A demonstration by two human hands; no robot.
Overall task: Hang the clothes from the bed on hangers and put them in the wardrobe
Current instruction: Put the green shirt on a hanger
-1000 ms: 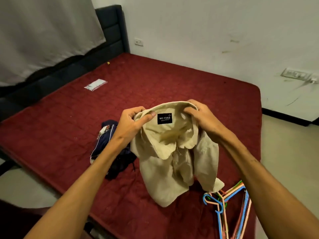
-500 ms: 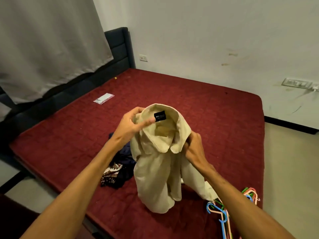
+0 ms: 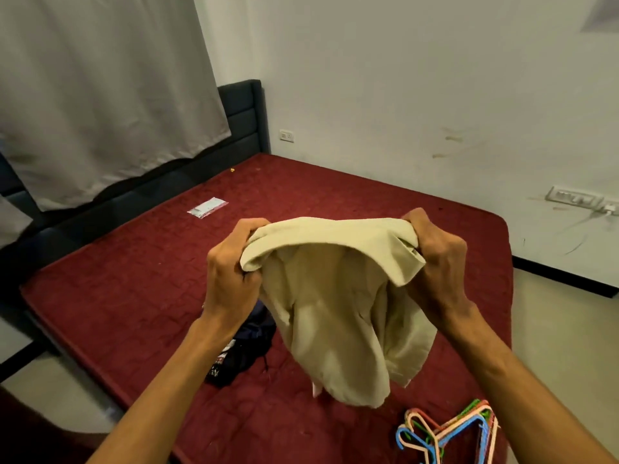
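Gripping tight over the wide maroon quilted bed [image 3: 134, 296], the left hand [image 3: 231, 262] and right hand [image 3: 435, 259] each bunched one top end of the beige cotton shirt [image 3: 335, 313], which hung between them. Pulling its shoulders level and wide would, I reckoned, let one of the coloured plastic hangers [image 3: 449, 430] slip in.

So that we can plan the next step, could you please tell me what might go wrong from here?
1. The left hand and right hand both grip the shirt by its top edge. Freeing one to fetch a hanger may let the shirt slump onto the bed.
2. The hangers lie overlapped in a pile near the bed's edge. Pulling one out could drag others onto the floor.
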